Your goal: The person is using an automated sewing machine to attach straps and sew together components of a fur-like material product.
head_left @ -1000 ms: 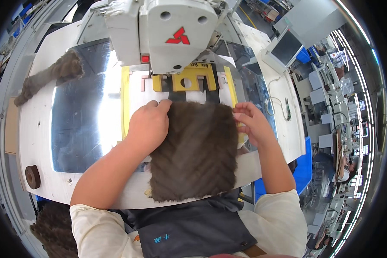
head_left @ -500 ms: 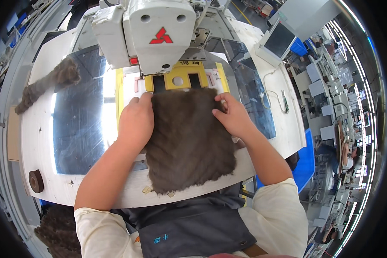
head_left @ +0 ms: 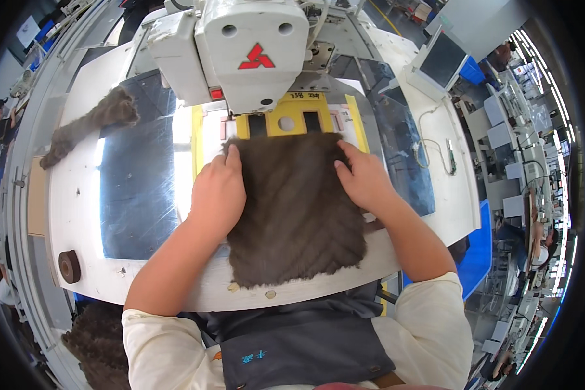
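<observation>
A dark brown fur panel [head_left: 296, 208] lies flat by the middle of the table's [head_left: 201, 296] near edge, its far end just beside a yellow clamp plate [head_left: 274, 110]. The left hand's [head_left: 220, 188] fingers touch its far left corner, the right hand's [head_left: 367, 179] its far right corner; whether either pinches it, I cannot tell.

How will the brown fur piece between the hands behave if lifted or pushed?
Likely floppy: the fur piece lies flat, its lower edge ragged and wavy. Probably light for its size, as it looks sheet-like. Pushed, it may wrinkle but hardly roll, being broad and flat.
</observation>
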{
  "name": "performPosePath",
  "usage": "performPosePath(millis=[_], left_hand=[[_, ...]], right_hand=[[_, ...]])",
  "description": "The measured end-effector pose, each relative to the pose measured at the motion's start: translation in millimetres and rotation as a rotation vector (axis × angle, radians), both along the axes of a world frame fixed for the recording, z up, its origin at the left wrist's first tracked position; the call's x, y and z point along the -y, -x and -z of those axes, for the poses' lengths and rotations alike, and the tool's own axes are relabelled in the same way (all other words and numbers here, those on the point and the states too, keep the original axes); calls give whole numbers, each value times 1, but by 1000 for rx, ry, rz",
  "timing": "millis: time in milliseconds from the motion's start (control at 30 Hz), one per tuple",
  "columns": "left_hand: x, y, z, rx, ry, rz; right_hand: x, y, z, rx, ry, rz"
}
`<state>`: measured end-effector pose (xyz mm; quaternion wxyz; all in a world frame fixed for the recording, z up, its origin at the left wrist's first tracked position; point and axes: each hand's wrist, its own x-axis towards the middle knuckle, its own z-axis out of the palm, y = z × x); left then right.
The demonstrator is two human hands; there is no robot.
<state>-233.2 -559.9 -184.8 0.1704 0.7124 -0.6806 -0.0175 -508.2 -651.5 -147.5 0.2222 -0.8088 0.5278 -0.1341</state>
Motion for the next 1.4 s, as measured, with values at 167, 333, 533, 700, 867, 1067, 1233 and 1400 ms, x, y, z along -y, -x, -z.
performPosePath(millis=[167,333,533,700,867,1067,1233,1400], left_hand=[[15,-8,9,-72,76,-25],[29,-10,13,-72,115,6],[46,-16,6,-65,57,-12],[54,-18,5,-37,22,-21],[58,-16,-3,-35,46,-79],[56,-17,2,20,26,-96],[51,-14,-6,-4,-10,-75],[49,-16,1,56,7,-59]], right_hand=[[16,-5,4,-21,61,-10],[33,-3,8,-35,153,-42],[43,-14,-2,-72,79,-39],[63,-13,7,-92,62,-103],[64,-16,-3,-61,94,-39],[58,-12,0,-160,35,-111],[53,-7,1,-116,46,-149],[55,-7,8,-66,-10,-160]])
